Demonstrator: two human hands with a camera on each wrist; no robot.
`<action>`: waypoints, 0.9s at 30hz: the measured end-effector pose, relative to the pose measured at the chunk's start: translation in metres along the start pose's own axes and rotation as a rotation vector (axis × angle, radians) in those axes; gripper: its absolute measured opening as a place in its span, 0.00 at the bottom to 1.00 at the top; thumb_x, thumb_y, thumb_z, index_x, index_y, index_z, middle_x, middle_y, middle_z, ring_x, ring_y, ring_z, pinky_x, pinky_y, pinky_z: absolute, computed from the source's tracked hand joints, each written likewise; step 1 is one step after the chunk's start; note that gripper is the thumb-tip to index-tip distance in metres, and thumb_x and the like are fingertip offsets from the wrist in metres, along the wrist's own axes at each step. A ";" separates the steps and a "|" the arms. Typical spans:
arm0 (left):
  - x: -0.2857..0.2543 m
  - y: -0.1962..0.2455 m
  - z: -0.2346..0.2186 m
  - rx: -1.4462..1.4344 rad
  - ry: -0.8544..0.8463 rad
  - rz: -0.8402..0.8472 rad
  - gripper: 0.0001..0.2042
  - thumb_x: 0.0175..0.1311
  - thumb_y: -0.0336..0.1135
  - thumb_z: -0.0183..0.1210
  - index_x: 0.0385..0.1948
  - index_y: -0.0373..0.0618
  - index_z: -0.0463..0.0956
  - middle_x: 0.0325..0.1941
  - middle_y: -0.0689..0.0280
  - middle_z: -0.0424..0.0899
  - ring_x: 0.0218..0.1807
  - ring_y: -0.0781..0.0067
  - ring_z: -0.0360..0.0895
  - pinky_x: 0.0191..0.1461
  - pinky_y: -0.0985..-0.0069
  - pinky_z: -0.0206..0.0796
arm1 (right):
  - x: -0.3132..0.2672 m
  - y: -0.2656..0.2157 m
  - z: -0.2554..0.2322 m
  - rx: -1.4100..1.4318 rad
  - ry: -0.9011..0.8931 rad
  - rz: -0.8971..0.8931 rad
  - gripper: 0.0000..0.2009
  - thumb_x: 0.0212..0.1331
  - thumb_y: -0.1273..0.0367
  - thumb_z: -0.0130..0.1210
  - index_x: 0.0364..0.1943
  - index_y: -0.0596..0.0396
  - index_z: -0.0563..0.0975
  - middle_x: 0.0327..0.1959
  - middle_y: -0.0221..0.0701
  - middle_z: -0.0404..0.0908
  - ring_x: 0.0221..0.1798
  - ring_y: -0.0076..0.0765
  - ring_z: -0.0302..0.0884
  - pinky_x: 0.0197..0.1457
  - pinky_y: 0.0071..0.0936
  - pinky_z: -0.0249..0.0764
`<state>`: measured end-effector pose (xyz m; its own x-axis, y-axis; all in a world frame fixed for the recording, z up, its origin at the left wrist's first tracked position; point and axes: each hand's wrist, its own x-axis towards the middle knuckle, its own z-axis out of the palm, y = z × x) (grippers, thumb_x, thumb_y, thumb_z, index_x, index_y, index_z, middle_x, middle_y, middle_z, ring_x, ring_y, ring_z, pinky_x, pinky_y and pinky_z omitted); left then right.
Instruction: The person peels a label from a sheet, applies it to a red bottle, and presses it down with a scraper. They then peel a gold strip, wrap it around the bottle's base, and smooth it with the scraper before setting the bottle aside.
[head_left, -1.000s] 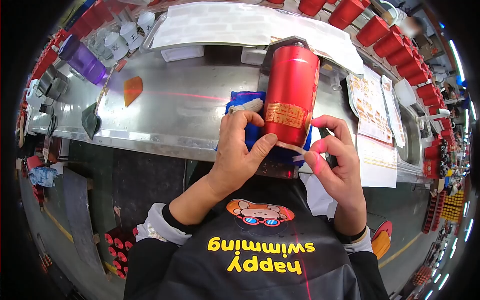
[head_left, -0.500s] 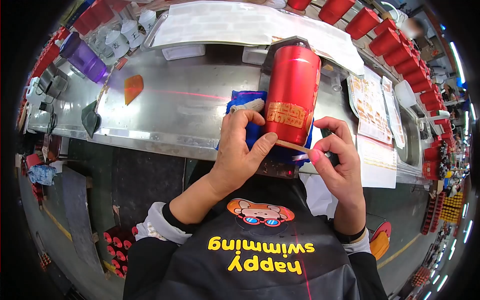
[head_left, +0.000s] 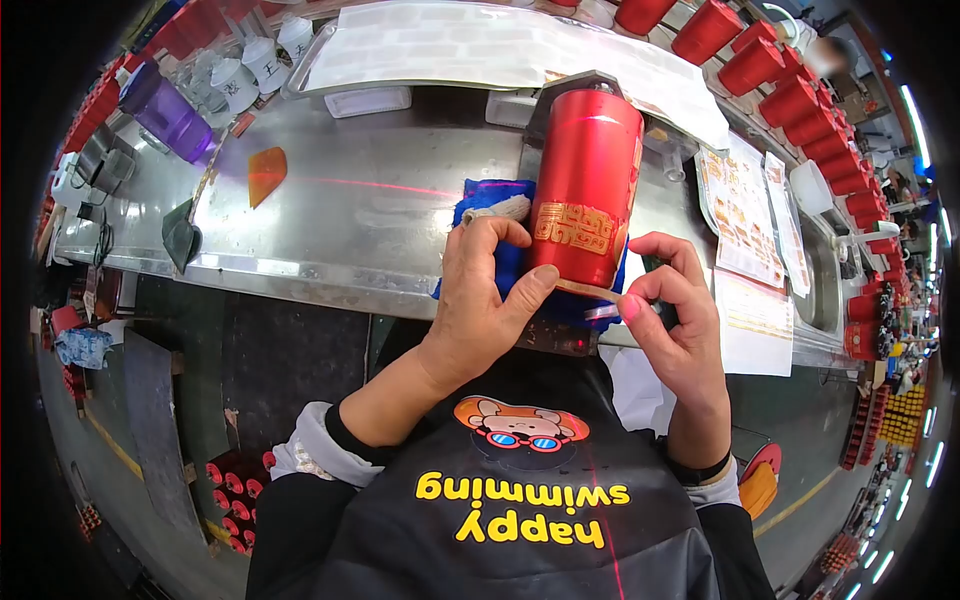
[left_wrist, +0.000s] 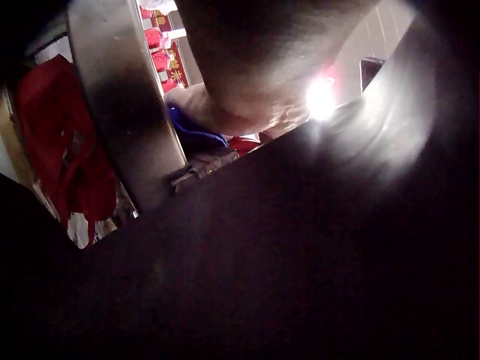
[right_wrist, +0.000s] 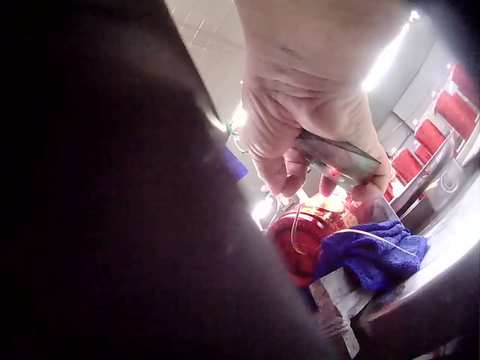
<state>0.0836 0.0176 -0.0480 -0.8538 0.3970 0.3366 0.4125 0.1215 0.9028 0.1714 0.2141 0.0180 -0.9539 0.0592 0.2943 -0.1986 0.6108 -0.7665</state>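
Note:
A red cylindrical bottle (head_left: 586,165) with a gold-patterned band (head_left: 577,228) lies in front of the person, base toward the body. My left hand (head_left: 474,290) holds it low on its left side, index finger bent against the wall and thumb at the base edge. A thin pale strip (head_left: 590,291) runs along that edge to my right hand (head_left: 680,318), whose thumb and index finger pinch its end. Across the right palm, a dark green flat piece (right_wrist: 341,159) is held in the fingers. A dark shape covers most of the left wrist view.
Blue cloth (head_left: 509,262) lies under the bottle, with a whitish roll (head_left: 500,212) at its left. Printed gold sheets (head_left: 740,210) lie to the right. An orange scraper (head_left: 266,176) and a purple cup (head_left: 168,115) stand on the left side of the steel table (head_left: 330,230).
The strip hung bent near the right fingertips; now it stretches straighter along the base edge. The bottle's band has shifted slightly right, and the left hand has barely moved.

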 end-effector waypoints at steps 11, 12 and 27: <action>-0.005 0.000 -0.006 0.146 0.064 0.572 0.09 0.54 0.26 0.62 0.35 0.46 0.75 0.40 0.62 0.81 0.47 0.55 0.72 0.58 0.55 0.63 | -0.003 0.010 -0.004 0.105 -0.074 0.081 0.07 0.58 0.69 0.62 0.31 0.56 0.77 0.53 0.38 0.71 0.46 0.29 0.71 0.41 0.23 0.68; -0.004 -0.001 -0.005 0.171 0.061 0.600 0.09 0.53 0.26 0.63 0.35 0.47 0.75 0.40 0.62 0.81 0.47 0.56 0.72 0.57 0.55 0.63 | -0.004 0.010 -0.005 0.123 -0.082 0.088 0.07 0.59 0.68 0.62 0.31 0.56 0.77 0.53 0.37 0.71 0.46 0.28 0.70 0.41 0.23 0.68; 0.020 0.007 -0.010 0.431 -0.229 0.989 0.15 0.46 0.31 0.63 0.39 0.51 0.75 0.45 0.63 0.82 0.45 0.63 0.68 0.43 0.65 0.65 | -0.012 0.029 -0.022 0.325 -0.184 0.231 0.10 0.64 0.64 0.60 0.32 0.54 0.75 0.51 0.34 0.70 0.56 0.33 0.66 0.61 0.29 0.62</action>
<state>0.0661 0.0178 -0.0320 -0.0253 0.6482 0.7611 0.9955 -0.0533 0.0785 0.1822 0.2483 0.0046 -0.9999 0.0050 0.0101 -0.0080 0.3162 -0.9487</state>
